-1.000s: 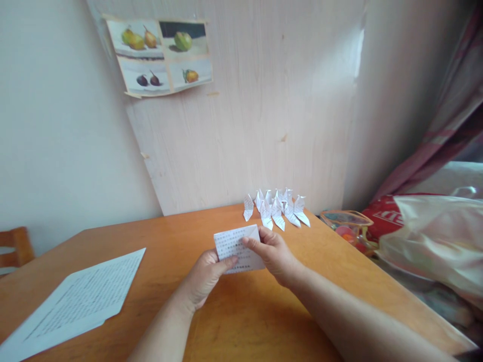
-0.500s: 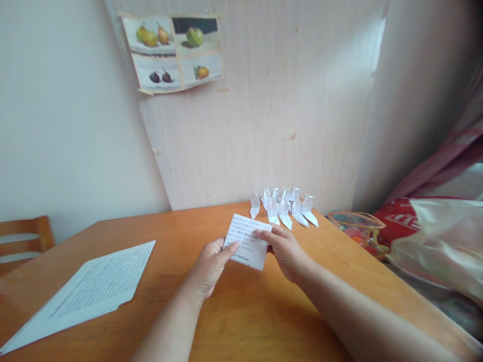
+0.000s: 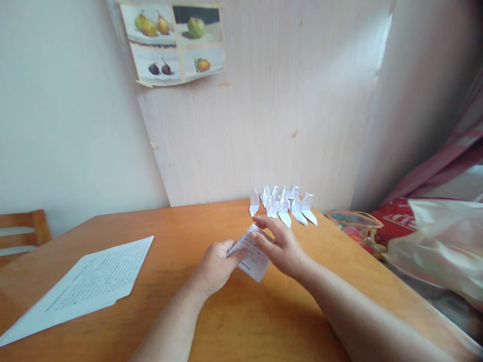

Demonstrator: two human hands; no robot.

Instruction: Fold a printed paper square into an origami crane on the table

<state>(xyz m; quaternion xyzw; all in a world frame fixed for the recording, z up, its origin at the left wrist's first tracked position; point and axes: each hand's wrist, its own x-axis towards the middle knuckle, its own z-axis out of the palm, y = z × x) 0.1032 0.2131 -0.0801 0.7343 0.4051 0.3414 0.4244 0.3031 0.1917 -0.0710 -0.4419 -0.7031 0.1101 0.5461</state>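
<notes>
Folded paper point(image 3: 255, 262) in left hand point(image 3: 219, 262), right hand point(image 3: 282, 247) at upper edge.

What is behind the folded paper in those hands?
Beyond the folded paper lies the wooden table, with white paper figures standing near its far edge. The paper's back and the patch of table it covers are hidden.

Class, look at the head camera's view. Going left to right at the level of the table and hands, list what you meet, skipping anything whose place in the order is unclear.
Printed sheets → left hand → folded paper → right hand → white plastic bag.
</notes>
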